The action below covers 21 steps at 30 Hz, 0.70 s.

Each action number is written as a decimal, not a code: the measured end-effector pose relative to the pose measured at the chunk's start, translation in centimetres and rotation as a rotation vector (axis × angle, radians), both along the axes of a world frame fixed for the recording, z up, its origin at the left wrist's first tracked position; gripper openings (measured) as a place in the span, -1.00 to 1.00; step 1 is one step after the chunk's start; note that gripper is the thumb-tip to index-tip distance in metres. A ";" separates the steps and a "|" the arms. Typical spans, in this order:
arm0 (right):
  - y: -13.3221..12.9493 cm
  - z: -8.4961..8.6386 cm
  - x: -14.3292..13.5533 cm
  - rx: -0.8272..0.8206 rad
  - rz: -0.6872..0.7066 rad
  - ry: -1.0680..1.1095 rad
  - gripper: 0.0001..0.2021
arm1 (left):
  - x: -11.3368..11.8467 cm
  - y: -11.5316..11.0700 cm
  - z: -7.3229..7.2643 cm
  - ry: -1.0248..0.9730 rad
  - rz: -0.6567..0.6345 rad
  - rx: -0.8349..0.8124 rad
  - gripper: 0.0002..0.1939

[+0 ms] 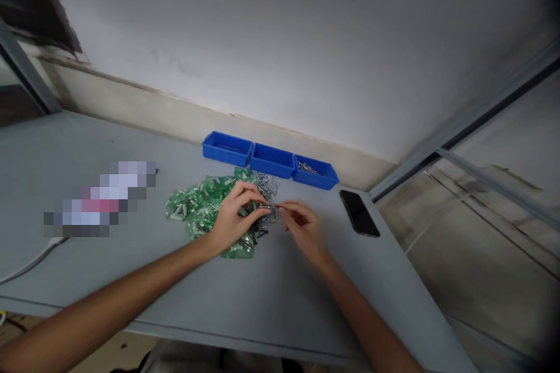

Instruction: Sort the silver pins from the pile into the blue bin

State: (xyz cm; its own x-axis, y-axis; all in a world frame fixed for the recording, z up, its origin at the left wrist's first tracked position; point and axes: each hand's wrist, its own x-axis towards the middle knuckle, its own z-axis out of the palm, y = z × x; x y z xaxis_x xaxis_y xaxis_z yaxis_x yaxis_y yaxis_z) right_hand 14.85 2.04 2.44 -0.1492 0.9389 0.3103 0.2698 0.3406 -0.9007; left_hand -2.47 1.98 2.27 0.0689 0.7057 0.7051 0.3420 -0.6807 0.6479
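Observation:
My left hand (238, 213) pinches a small silvery metal pin (266, 207) between thumb and fingertips, over the edge of a green plastic bag. My right hand (304, 224) faces it from the right, thumb and forefinger closed at the pin's end; what lies between those fingertips is too small to make out. Under and left of my left hand spreads the green plastic bag (199, 195), with many small metal parts in it. Loose metal pins (266, 183) lie in a heap just beyond the fingertips, partly covered by my left hand.
Behind the heap, three blue bins stand in a row: a left bin (227, 150), a middle bin (273, 161) and a right bin (315, 173) holding metal pieces. A black phone (359, 213) lies at the right. A blurred-out object with a cable (32, 261) is at the left.

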 end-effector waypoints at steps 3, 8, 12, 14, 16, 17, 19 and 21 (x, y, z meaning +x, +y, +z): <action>0.2 0.2 0.4 -0.010 -0.005 0.030 -0.80 | -0.1 0.4 -0.3 0.067 -0.008 -0.005 -0.89; 1.9 0.5 2.6 -0.092 -0.182 -0.021 -0.71 | -0.4 1.0 -0.7 0.235 0.105 -0.031 -0.78; 4.5 -0.2 5.5 -0.108 -0.312 0.038 -0.63 | -1.0 1.4 -0.7 0.316 0.172 0.002 -0.87; 5.8 -0.8 6.8 -0.086 -0.366 0.047 -0.60 | -1.3 1.6 -0.8 0.328 0.176 0.016 -0.87; 6.9 -1.0 7.5 -0.063 -0.439 0.072 -0.59 | -1.4 1.7 -0.9 0.330 0.180 0.034 -0.84; 7.5 -0.9 7.8 -0.043 -0.469 0.094 -0.58 | -1.4 1.8 -0.9 0.333 0.182 0.043 -0.83; 8.4 -0.5 7.9 -0.013 -0.487 0.132 -0.54 | -1.4 1.8 -1.0 0.356 0.190 0.060 -0.83; 9.1 0.1 7.8 -0.023 -0.448 0.129 -0.48 | -1.3 1.8 -1.1 0.383 0.212 0.060 -0.87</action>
State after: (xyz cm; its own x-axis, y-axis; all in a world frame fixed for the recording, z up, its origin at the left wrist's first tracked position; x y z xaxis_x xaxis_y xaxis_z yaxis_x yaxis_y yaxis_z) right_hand 22.61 11.14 2.55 0.3114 0.9088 0.2778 0.2708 0.1954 -0.9426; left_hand -3.81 3.76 1.21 0.1912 0.6913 0.6968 0.6859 -0.6019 0.4089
